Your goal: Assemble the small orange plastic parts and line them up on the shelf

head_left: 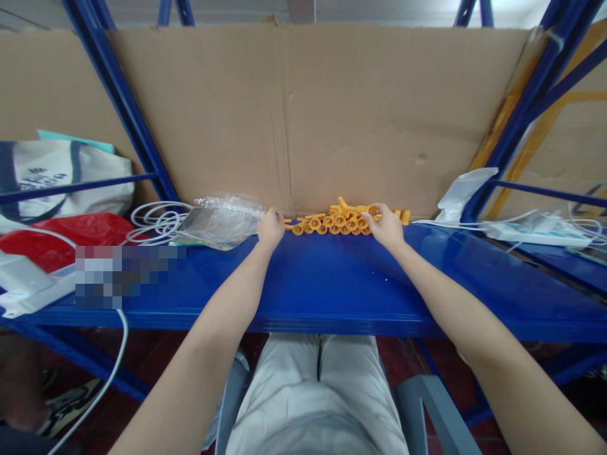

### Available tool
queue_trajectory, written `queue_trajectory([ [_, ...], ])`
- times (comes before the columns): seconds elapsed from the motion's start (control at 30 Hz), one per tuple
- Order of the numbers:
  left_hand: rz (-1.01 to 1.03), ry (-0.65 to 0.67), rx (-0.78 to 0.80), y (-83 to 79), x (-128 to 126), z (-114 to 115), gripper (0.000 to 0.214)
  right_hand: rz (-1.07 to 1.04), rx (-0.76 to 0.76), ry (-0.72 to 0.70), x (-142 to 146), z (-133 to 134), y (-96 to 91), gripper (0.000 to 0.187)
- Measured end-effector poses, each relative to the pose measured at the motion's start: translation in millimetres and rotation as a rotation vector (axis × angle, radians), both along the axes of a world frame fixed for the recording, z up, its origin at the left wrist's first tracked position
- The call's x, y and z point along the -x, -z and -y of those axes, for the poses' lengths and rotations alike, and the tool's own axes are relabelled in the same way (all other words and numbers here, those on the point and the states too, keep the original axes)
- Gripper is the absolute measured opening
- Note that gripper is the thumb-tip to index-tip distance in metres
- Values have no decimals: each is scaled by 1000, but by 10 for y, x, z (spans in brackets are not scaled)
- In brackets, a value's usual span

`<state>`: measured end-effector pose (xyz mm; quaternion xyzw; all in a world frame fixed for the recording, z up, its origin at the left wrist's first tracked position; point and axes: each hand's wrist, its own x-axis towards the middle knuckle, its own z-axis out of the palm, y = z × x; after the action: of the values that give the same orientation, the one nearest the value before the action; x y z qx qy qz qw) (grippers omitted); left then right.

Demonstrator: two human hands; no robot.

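Note:
A stack of yellow plastic pieces with round, hollow cup-like ends [335,222] lies at the back of the blue shelf [332,284], against the cardboard. Most of the cup ends face me, and some thin stems point sideways. At the right part of the stack, my right hand [389,229] pinches one yellow piece [372,210] between thumb and fingers. My left hand [271,229] is closed at the stack's left end, beside a thin yellow stem; what its fingers hold is hidden. A clear plastic bag [220,221] lies just left of that hand.
Tall cardboard [355,114] closes off the back between blue metal posts. Coiled white cable [159,222], a red bag [90,230] and a cloth bag [95,180] are on the left. A white power strip [535,234] and cables lie at right. A grey chair armrest [427,398] is below.

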<state>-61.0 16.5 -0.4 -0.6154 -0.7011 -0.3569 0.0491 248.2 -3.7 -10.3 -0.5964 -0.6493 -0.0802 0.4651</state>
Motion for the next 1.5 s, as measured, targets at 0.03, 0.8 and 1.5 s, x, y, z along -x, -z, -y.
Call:
queue_trajectory([
  [0.03,15,3,-24,-13,-2,5,28,-1,-4,-4,1,1,0,41],
  [0.8,-466,698,217,-21,-481,253,18,97,-70,27,31,-33,17,48],
  [1.5,-446,773,258,93,-557,255,24,593,66,-44,1344,-226,-391,32],
])
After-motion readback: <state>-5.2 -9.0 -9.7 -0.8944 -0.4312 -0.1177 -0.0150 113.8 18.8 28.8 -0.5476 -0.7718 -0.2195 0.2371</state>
